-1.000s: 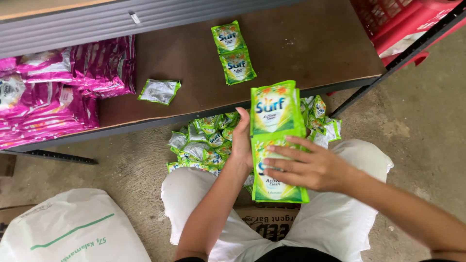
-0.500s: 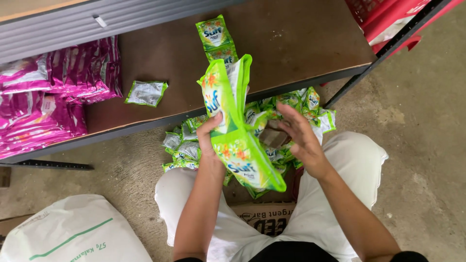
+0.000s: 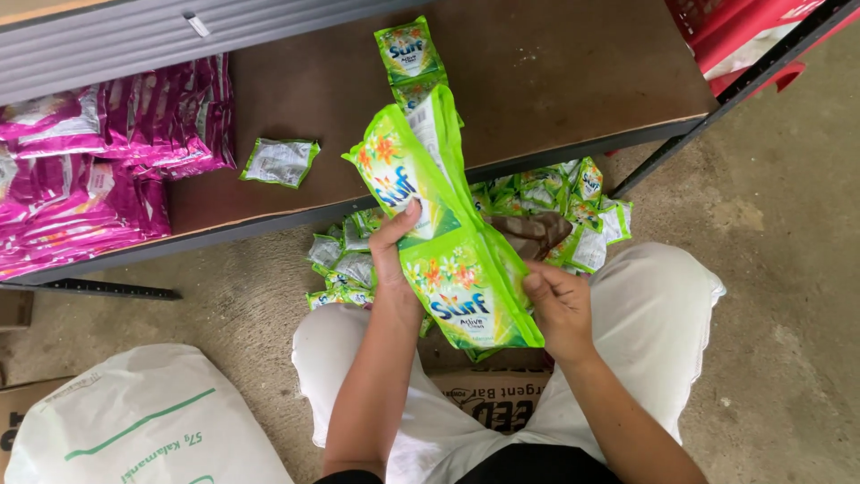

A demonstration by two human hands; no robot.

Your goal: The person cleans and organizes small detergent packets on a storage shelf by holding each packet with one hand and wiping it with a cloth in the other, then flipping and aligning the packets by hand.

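1. Far left of frame: pink sachet packs (image 3: 81,170) stacked on the brown shelf board (image 3: 582,81). Lower left, a white sack (image 3: 143,421) with a green stripe lies on the concrete floor (image 3: 788,287).
2. Left of centre, on the shelf: one loose green-edged sachet (image 3: 280,162), lying flat, well apart from the pink stack.
3. Centre: left hand (image 3: 394,255) grips a strip of joined green sachets (image 3: 448,242), thumb on the printed face, the other fingers hidden behind the strip. The strip is held in the air above the lap, its upper part folded over near the shelf edge, its lower pack hanging down to the right.
4. Upper centre: two more green sachets (image 3: 410,56) lie on the shelf behind the strip's top.
5. Right of centre: right hand (image 3: 560,305) meets the strip's lower right edge, fingers curled together; whether they pinch the edge or only touch it, I cannot tell.
6. Behind the hands: pile of small green sachets (image 3: 573,202) on the floor under the shelf edge.
7. Handling judgement: the film looks slippery and the strip floppy; supporting both ends and folding at the seams between packs should keep it neat.
8. Lower centre: cardboard box (image 3: 488,390) between the knees. Upper right: red crate (image 3: 735,27).
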